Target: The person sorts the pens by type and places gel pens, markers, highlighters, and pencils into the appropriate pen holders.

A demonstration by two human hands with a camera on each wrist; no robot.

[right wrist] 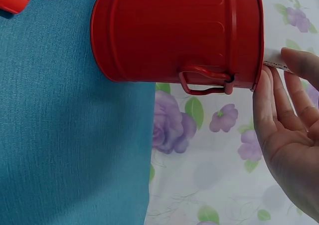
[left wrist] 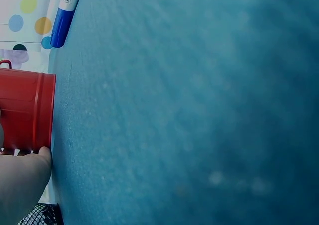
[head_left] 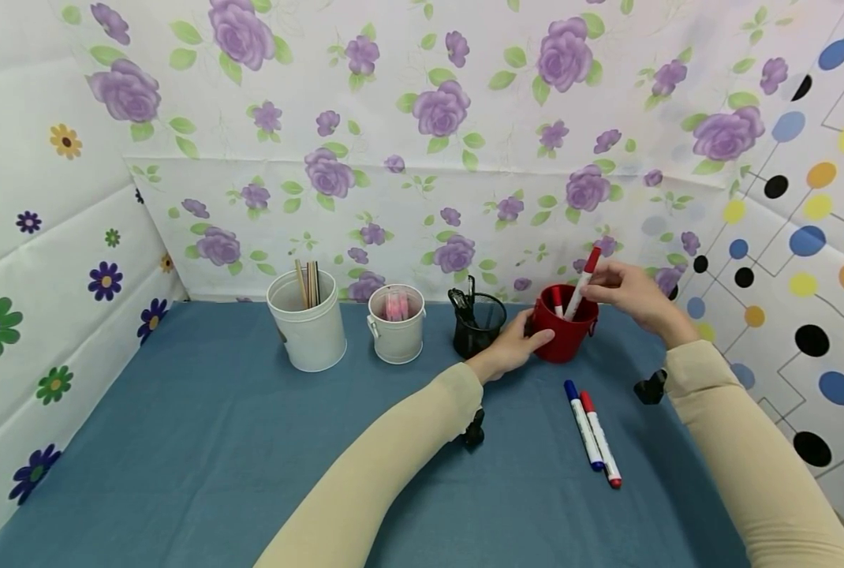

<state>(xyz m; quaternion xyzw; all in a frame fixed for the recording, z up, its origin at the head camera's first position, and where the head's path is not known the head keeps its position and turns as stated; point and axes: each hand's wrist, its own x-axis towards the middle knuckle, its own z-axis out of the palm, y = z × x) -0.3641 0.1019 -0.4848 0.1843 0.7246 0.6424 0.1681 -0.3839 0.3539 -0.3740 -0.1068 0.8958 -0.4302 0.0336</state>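
A small red metal bucket (head_left: pixel 565 345) stands at the back right of the table. My left hand (head_left: pixel 510 347) holds its left side, thumb toward the front. Above the rim, my right hand (head_left: pixel 631 296) pinches a white marker with a red cap (head_left: pixel 580 292), tilted, its lower end inside the bucket. Another red-ended marker (head_left: pixel 557 298) leans in the bucket. Seen from the right wrist, the thumb and fingers meet at the marker's white barrel (right wrist: pixel 275 59) by the rim. A blue-capped marker (head_left: pixel 584 426) and a red-capped marker (head_left: pixel 601 439) lie side by side in front.
A black mesh cup (head_left: pixel 473 339) with dark pens stands just left of my left hand. Farther left are a small white bucket (head_left: pixel 397 339) holding pink items and a larger white bucket (head_left: pixel 315 339) with thin sticks. A flowered cloth wall (head_left: pixel 393 213) rises behind.
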